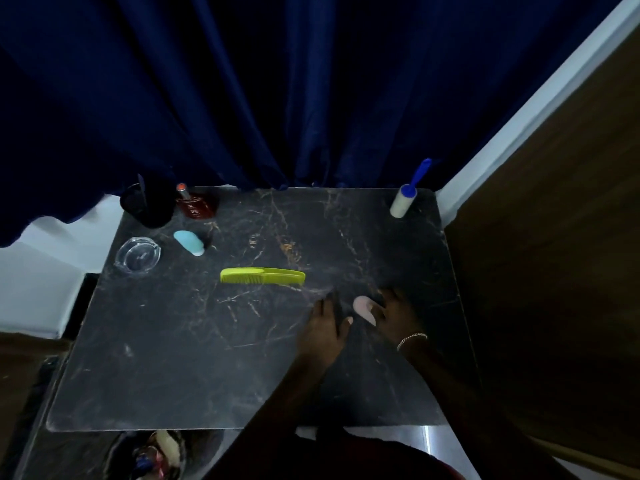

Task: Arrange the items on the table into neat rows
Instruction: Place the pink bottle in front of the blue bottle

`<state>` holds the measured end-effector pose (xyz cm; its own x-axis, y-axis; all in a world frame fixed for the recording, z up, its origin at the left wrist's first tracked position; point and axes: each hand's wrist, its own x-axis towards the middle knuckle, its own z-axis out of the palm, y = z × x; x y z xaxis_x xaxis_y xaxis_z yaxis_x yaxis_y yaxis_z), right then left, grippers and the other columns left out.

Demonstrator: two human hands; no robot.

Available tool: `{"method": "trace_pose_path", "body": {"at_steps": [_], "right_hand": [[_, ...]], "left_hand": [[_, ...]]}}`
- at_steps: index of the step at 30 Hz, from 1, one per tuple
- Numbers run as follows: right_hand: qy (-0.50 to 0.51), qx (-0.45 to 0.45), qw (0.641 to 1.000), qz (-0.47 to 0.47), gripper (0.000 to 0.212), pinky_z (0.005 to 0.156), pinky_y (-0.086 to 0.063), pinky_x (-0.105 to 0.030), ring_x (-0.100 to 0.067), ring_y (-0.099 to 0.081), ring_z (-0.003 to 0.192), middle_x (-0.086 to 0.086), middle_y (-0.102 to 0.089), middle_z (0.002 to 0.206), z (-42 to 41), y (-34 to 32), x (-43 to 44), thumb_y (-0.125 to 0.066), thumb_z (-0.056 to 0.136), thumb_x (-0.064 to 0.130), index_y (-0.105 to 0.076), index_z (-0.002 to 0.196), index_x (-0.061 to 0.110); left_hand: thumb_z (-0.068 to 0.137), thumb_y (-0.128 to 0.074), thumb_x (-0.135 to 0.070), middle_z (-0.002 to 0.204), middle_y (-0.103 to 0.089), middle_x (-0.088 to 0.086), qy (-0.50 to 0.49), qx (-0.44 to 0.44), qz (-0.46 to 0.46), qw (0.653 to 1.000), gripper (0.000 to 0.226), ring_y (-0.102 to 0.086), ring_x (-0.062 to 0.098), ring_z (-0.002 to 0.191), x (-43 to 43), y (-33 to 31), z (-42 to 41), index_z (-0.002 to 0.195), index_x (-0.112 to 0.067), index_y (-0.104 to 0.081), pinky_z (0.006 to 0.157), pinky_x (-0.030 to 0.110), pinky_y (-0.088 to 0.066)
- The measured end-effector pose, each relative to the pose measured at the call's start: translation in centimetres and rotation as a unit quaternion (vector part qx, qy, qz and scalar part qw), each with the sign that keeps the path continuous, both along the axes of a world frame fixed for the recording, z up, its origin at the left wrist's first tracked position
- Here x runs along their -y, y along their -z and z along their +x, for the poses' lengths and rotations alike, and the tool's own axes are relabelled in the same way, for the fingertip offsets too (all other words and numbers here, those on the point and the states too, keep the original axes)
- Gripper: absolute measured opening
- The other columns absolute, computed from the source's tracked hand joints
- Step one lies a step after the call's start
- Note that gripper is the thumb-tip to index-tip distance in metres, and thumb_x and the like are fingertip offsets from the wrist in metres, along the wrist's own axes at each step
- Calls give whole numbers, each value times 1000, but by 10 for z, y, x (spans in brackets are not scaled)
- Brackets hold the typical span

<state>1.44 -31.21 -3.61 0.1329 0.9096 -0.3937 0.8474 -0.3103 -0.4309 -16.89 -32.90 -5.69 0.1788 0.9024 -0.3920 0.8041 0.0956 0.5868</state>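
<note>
The dark marble table [173, 358] carries a yellow-green comb [263, 275] lying crosswise at the middle. A pink oval item [362, 306] lies right of centre between my hands. My right hand [396, 315], with a bracelet on the wrist, has spread fingers on the table and its thumb touches the pink item. Just left of that item, my left hand [327, 323] rests on the table with relaxed fingers, blurred. A blue oval item [188, 242], a glass ashtray [138, 256], a red bottle [195, 204] and a black cup [149, 206] stand at the back left.
A lint roller [405, 199] with a blue handle stands at the back right corner. A dark blue curtain [277, 98] hangs behind the table. A brown wooden panel [554, 271] borders the right side. A patterned bag [156, 455] lies on the floor below the front edge.
</note>
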Motion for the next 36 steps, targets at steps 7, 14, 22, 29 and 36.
{"method": "trace_pose_path", "body": {"at_steps": [7,14,22,29,36], "right_hand": [[60,-48,995,-63,37,103,-40,-29,-29,-56,125,-16,-62,129,15,10,-6,-61,96,22,-61,126,0],[113,-97,985,-84,22,81,-47,-28,-32,-68,103,-21,-73,107,8,15,1,-63,93,13,-71,107,-3],[112,-115,986,-51,22,71,-44,-25,-29,-70,94,-16,-75,99,-27,4,6,-66,92,18,-73,103,1],[86,-120,989,-16,27,75,-42,-21,-27,-69,103,-12,-75,109,-94,-9,-10,-69,91,23,-73,111,6],[61,-150,987,-6,26,81,-47,-25,-20,-68,98,-6,-75,108,-186,-18,-29,-72,87,22,-74,111,13]], "left_hand": [[102,-60,-31,125,-67,13,-149,89,-105,979,34,-64,29,118,-2,0,49,127,-9,-58,101,37,-51],[98,-63,-13,121,-73,21,-208,220,-213,929,31,-72,27,98,-3,8,55,124,3,-67,95,34,-58],[89,-70,6,106,-74,25,-301,345,-207,865,22,-71,28,88,2,0,24,111,7,-66,71,28,-59],[95,-64,3,106,-74,31,-326,360,-170,858,18,-72,24,76,-15,-2,-42,111,10,-67,62,21,-59],[95,-69,-2,104,-75,29,-360,354,-144,851,18,-72,33,87,-30,-8,-134,110,8,-67,80,41,-60]]}}
